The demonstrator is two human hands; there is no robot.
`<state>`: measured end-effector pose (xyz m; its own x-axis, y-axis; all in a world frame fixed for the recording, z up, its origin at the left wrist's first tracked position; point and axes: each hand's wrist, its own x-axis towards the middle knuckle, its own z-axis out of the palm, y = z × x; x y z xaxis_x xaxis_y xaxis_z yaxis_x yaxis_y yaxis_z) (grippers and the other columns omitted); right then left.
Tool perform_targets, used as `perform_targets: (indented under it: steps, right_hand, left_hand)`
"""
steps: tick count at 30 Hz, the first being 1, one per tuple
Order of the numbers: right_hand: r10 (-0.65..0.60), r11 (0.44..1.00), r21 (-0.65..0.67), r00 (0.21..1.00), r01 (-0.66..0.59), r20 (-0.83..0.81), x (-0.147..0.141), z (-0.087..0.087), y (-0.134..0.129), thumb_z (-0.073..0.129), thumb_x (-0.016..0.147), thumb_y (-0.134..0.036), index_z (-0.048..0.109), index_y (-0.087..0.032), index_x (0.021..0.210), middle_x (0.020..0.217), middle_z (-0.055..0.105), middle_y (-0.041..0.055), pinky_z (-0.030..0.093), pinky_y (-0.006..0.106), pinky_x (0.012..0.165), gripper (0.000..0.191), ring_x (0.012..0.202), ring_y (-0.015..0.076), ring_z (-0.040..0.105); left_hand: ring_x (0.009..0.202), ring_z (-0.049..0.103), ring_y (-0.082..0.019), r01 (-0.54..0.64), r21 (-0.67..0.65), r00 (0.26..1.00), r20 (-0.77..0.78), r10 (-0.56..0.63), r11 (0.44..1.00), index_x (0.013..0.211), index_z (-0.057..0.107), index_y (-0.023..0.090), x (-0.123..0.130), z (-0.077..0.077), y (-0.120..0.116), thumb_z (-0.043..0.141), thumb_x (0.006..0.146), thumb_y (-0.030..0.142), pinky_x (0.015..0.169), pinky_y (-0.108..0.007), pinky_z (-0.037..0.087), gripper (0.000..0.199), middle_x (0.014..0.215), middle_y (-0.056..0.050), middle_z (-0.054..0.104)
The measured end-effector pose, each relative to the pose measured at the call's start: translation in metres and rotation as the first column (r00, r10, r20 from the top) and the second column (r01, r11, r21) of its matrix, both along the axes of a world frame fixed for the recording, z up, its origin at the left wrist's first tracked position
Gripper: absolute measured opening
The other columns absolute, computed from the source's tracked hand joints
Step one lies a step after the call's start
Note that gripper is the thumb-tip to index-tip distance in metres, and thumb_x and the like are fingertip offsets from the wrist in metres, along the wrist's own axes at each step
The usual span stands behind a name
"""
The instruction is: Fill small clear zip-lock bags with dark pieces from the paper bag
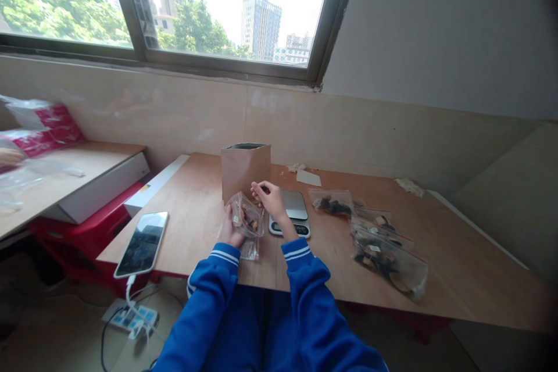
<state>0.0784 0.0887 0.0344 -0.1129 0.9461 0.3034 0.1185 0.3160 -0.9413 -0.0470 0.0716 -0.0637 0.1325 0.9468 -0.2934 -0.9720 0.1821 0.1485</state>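
My left hand (232, 229) is wrapped round the side of a clear zip bag (247, 215) with small brown pieces inside. Just above the bag's right edge is my right hand (271, 199), its fingers pinched together; what they hold, if anything, is too small to make out. A brown paper bag (245, 168) stands upright with its top open, right behind both hands. The white kitchen scale (295, 209) lies to the right, partly covered by my right hand and wrist. Beneath the held bag, another clear bag (250, 249) lies on the table.
Several clear bags of dark pieces (386, 258) lie on the right of the wooden table (453, 250). A charging phone (143, 244) rests at the left edge. A white card (308, 178) lies behind the scale. Another person's hand (9, 157) shows at far left.
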Motion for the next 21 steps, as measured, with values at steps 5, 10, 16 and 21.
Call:
perform_targets:
  steps: [5, 10, 16, 21]
  right_hand:
    - [-0.072, 0.968, 0.237, 0.997, 0.08, -0.043, -0.007, 0.076, 0.044, 0.054, 0.078, -0.07, 0.061, -0.018, 0.073, 0.07, 0.065, 0.0025, 0.044, 0.021, 0.048, 0.053, 0.059, 0.0121, 0.058]
    - [-0.164, 0.885, 0.463, 0.965, 0.053, 0.203, -0.023, 0.128, 0.083, 0.048, 0.086, -0.064, 0.061, -0.017, 0.071, 0.068, 0.065, 0.0008, 0.043, 0.024, 0.068, 0.051, 0.065, 0.0117, 0.058]
    - [-0.34, 0.822, 0.566, 0.852, 0.064, 0.398, -0.048, 0.114, 0.115, 0.05, 0.095, -0.041, 0.057, -0.018, 0.071, 0.079, 0.064, 0.0032, 0.036, 0.024, 0.075, 0.034, 0.076, 0.0138, 0.055]
    - [-0.378, 0.823, 0.565, 0.805, 0.066, 0.457, -0.056, 0.099, 0.12, 0.046, 0.097, -0.038, 0.057, -0.019, 0.074, 0.077, 0.062, 0.0027, 0.032, 0.024, 0.07, 0.032, 0.074, 0.0146, 0.053]
  left_hand:
    - [0.072, 0.069, -0.015, 0.008, -0.013, 0.998, 0.055, -0.007, 1.0, 0.102, 0.068, 0.015, -0.002, -0.002, 0.0, 0.045, 0.096, 0.036, 0.072, -0.027, 0.058, 0.032, 0.082, -0.006, 0.071]
    - [0.072, 0.068, -0.015, 0.019, -0.032, 0.999, 0.049, -0.018, 0.999, 0.099, 0.068, 0.015, -0.001, -0.001, -0.001, 0.045, 0.096, 0.038, 0.073, -0.028, 0.058, 0.033, 0.081, -0.006, 0.07]
    - [0.072, 0.068, -0.014, 0.009, -0.011, 0.999, 0.032, -0.009, 1.0, 0.104, 0.067, 0.016, -0.001, -0.003, -0.001, 0.047, 0.095, 0.037, 0.072, -0.028, 0.058, 0.03, 0.081, -0.005, 0.071]
    - [0.07, 0.068, -0.015, -0.008, -0.013, 1.0, 0.024, 0.009, 1.0, 0.102, 0.068, 0.015, 0.0, -0.005, 0.0, 0.047, 0.095, 0.035, 0.073, -0.027, 0.057, 0.03, 0.079, -0.005, 0.071]
